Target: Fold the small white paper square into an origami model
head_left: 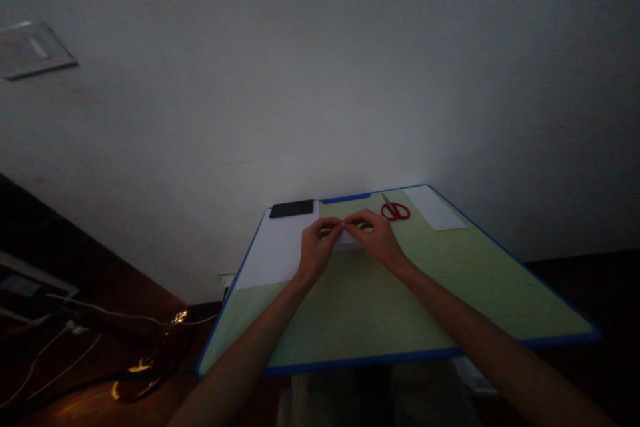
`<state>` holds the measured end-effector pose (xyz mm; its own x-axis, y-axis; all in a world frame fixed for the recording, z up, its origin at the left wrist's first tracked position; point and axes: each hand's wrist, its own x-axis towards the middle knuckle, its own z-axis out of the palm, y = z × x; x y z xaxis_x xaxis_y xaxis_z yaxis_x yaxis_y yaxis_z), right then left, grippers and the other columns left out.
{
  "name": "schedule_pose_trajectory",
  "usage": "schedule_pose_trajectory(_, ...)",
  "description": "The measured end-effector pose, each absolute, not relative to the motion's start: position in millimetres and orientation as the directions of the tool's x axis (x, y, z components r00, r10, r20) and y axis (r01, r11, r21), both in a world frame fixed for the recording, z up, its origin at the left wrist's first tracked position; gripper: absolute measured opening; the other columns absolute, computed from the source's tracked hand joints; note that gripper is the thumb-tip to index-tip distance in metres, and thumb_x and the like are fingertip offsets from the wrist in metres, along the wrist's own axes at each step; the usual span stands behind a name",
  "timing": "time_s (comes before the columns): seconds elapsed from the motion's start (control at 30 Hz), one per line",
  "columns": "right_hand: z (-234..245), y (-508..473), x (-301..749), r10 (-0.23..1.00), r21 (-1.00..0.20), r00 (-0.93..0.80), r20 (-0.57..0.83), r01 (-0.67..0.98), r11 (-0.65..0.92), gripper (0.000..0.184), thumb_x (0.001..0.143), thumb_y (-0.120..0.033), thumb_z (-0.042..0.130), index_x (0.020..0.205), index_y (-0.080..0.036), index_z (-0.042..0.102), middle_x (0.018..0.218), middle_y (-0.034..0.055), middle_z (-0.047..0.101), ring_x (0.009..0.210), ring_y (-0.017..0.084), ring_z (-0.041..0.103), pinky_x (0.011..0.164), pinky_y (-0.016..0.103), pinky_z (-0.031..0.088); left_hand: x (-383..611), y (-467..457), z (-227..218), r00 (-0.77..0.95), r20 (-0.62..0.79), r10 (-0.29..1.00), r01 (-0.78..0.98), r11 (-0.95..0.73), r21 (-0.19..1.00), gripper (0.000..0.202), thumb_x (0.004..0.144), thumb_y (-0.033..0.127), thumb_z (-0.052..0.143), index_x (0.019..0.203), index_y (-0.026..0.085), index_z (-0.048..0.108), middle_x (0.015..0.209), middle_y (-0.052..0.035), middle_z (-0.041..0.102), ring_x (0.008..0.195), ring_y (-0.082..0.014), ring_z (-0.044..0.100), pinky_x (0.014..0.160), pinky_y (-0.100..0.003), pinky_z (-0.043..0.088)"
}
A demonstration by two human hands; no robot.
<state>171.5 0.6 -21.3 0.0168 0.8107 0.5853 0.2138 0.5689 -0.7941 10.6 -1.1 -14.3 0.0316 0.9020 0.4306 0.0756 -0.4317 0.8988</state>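
My left hand (318,248) and my right hand (376,236) meet over the far middle of a green board with a blue rim (380,360). Both pinch a small white piece of paper (349,237) that lies on the board; the fingertips of the two hands touch at its top edge. Most of the small paper is hidden under my fingers. A larger white sheet (277,250) lies on the board to the left of my left hand.
Red-handled scissors (395,211) lie just beyond my right hand. A white paper strip (434,208) sits at the far right corner, a black phone (291,208) at the far left. White wall behind; cables (90,320) on the dark floor at left.
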Motion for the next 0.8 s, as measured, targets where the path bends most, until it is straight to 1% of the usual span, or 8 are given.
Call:
schedule_pose_trajectory(0.17, -20.1, -0.3, 172.2, 0.808, -0.794, 0.013, 0.589, 0.195, 0.576, 0.014, 0.085, -0.034, 0.069, 0.088, -0.021, 0.074, 0.088, 0.0049, 0.074, 0.081, 0.02, 0.069, 0.072, 0.033, 0.053, 9.8, -1.0, -13.2, 0.032, 0.435, 0.9, 0.08, -0.436, 0.896, 0.021, 0.078, 0.036, 0.078, 0.087, 0.018, 0.076, 0.09, -0.0078, 0.077, 0.086, -0.0211, 0.071, 0.084, -0.037, 0.057)
schedule_pose_trajectory(0.3, -20.0, -0.5, 172.4, 0.807, -0.795, 0.004, 0.591, 0.174, 0.581, 0.012, 0.085, -0.033, 0.07, 0.088, -0.021, 0.074, 0.089, 0.0047, 0.074, 0.082, 0.019, 0.069, 0.071, 0.032, 0.053, 9.4, -1.1, -12.5, 0.032, 0.446, 0.894, 0.092, -0.447, 0.89, 0.019, 0.078, 0.035, 0.078, 0.087, 0.018, 0.076, 0.089, -0.0074, 0.077, 0.086, -0.0214, 0.072, 0.083, -0.037, 0.057)
schedule_pose_trajectory(0.43, -19.4, -1.0, 172.5, 0.807, -0.793, -0.002, 0.591, 0.18, 0.581, 0.01, 0.085, -0.03, 0.069, 0.088, -0.021, 0.073, 0.088, 0.0042, 0.073, 0.081, 0.019, 0.068, 0.071, 0.032, 0.053, 9.4, -2.2, -11.6, 0.045, 0.447, 0.894, 0.095, -0.449, 0.889, 0.019, 0.078, 0.035, 0.078, 0.086, 0.018, 0.076, 0.088, -0.0074, 0.076, 0.085, -0.0214, 0.071, 0.082, -0.037, 0.057)
schedule_pose_trajectory(0.57, -19.1, -0.9, 173.2, 0.802, -0.786, -0.008, 0.597, 0.195, 0.587, 0.011, 0.085, -0.031, 0.069, 0.088, -0.021, 0.073, 0.088, 0.0044, 0.073, 0.081, 0.019, 0.068, 0.072, 0.033, 0.052, 8.9, -3.3, -11.3, 0.05, 0.441, 0.896, 0.095, -0.444, 0.891, 0.019, 0.079, 0.035, 0.077, 0.087, 0.018, 0.076, 0.091, -0.0079, 0.076, 0.087, -0.0217, 0.071, 0.084, -0.038, 0.057)
schedule_pose_trajectory(0.7, -19.6, -0.3, 172.8, 0.799, -0.778, -0.03, 0.6, 0.209, 0.592, 0.012, 0.086, -0.032, 0.068, 0.089, -0.021, 0.072, 0.09, 0.0045, 0.073, 0.082, 0.019, 0.068, 0.072, 0.032, 0.052, 8.5, -1.8, -12.8, 0.043, 0.448, 0.893, 0.1, -0.45, 0.887, 0.018, 0.079, 0.034, 0.077, 0.088, 0.019, 0.075, 0.09, -0.0075, 0.076, 0.086, -0.0213, 0.07, 0.082, -0.037, 0.056)
schedule_pose_trajectory(0.8, -20.0, -0.1, 170.9, 0.811, -0.794, -0.01, 0.585, 0.197, 0.575, 0.012, 0.085, -0.031, 0.069, 0.092, -0.021, 0.071, 0.09, 0.0044, 0.074, 0.082, 0.019, 0.069, 0.072, 0.032, 0.052, 8.7, 0.1, -14.1, 0.031, 0.456, 0.89, 0.11, -0.456, 0.883, 0.018, 0.079, 0.034, 0.077, 0.088, 0.019, 0.075, 0.088, -0.0068, 0.075, 0.085, -0.0206, 0.07, 0.081, -0.036, 0.055)
